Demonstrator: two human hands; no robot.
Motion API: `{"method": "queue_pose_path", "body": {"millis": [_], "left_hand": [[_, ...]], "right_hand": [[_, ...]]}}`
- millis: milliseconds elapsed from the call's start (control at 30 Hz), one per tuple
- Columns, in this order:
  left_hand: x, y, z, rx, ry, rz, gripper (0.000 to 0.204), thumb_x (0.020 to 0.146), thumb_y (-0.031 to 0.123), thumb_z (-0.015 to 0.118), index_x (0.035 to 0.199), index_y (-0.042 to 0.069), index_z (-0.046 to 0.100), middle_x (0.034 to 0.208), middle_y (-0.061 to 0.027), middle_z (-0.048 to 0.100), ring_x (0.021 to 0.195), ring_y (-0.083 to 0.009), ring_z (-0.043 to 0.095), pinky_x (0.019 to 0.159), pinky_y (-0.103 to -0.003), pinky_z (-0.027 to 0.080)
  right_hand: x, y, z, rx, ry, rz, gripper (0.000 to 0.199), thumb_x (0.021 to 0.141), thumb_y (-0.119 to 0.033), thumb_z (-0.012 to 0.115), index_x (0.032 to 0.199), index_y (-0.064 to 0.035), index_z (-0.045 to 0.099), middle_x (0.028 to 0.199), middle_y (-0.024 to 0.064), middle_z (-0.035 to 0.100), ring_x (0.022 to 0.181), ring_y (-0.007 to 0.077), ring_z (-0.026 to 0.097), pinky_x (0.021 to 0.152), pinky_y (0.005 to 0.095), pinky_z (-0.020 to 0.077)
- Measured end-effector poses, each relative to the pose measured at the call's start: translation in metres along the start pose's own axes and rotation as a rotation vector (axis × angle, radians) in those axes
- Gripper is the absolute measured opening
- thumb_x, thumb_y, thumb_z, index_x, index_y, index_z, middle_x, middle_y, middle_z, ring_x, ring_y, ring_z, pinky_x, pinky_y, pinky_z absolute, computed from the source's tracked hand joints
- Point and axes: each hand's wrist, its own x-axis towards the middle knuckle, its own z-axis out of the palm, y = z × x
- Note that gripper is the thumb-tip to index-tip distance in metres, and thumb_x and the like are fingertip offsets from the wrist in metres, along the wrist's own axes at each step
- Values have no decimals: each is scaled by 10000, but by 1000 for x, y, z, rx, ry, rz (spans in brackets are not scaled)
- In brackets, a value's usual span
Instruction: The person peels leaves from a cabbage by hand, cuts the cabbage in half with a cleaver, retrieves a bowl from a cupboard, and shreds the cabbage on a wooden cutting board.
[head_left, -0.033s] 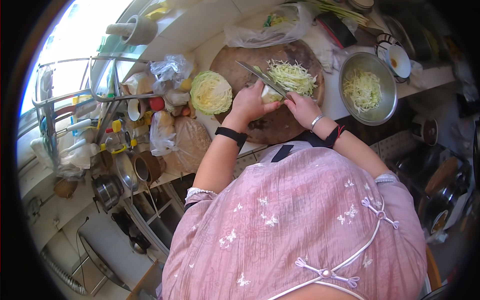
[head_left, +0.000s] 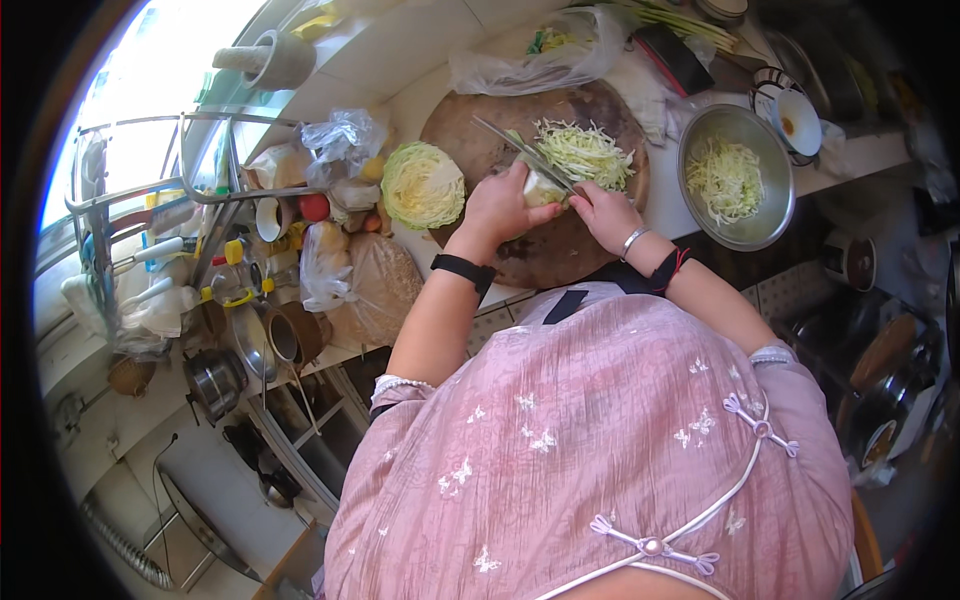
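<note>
A round wooden chopping board (head_left: pixel 500 255) lies in front of me. My left hand (head_left: pixel 500 205) is closed around a pale piece of cabbage (head_left: pixel 541 190) on it. In my right hand (head_left: pixel 608 218) is the handle of a kitchen knife (head_left: pixel 525 150), its blade slanting to the far left along the cabbage's right side. Finely shredded cabbage (head_left: pixel 588 155) is heaped just beyond the blade. A cut cabbage half (head_left: pixel 423 186) sits at the board's left edge, cut face up. My left fingers hide part of the piece.
Right of the board stands a metal bowl (head_left: pixel 690 190) with shredded cabbage in it. Small bowls (head_left: pixel 797 120) are stacked beyond it. A clear plastic bag (head_left: pixel 530 65) lies behind the board. At the left are bagged foods (head_left: pixel 375 285), a wire rack (head_left: pixel 180 150) and a stone mortar (head_left: pixel 283 62).
The knife blade has shifted very slightly on the cabbage piece. Both hands keep nearly the same place and grip.
</note>
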Motion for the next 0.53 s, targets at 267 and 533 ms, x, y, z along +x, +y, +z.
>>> {"method": "queue_pose_path", "body": {"millis": [267, 533], "left_hand": [[-6, -19, 23, -42, 137, 85, 831, 727, 625, 770, 1259, 36, 522, 1123, -226, 687, 1005, -436, 658, 849, -508, 534], [-3, -15, 18, -67, 130, 79, 796, 739, 622, 762, 1275, 78, 538, 1055, -241, 692, 967, -469, 648, 830, -525, 524]], "right_hand": [[-41, -20, -46, 48, -145, -5, 303, 1006, -347, 563, 1088, -62, 623, 873, 249, 686, 860, 463, 656, 739, 525, 514], [7, -3, 1, 42, -59, -43, 331, 996, -375, 575, 1086, -57, 602, 871, 257, 684, 864, 464, 659, 762, 538, 511]]}}
